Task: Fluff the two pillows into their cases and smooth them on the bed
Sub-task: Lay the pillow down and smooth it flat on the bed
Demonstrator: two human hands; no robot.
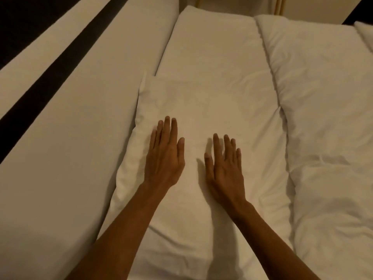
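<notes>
Pressing palm-down on a white pillow [201,110], both hands lie flat with nothing clasped in them. The left hand [164,156] sits just left of the frame's centre, its fingers straight and held close together, thumb slightly out to the right. The right hand [224,164] rests a little lower and to the right, fingers lightly spread, thumb pointing toward the other hand. The two hands are near each other but apart, with a strip of bare pillowcase between the thumbs. Bare forearms run from the lower edge of the frame up to the wrists.

The pillow under the hands fills the middle of the frame, reaching from the bottom edge up to a folded corner above the left hand. Its case is mostly smooth around the palms, with soft creases toward the lower part and along its left side. Beyond it, toward the upper centre, a second pillow [212,43] lies end to end with the first, also in a white case and fairly flat.

To the right, a white duvet [327,118] runs along both pillows from top to bottom of the frame, touching them along a deep seam. On the left, the pale bed surface [60,148] lies beside the pillows, and a dark band [52,71] crosses the upper left corner diagonally.
</notes>
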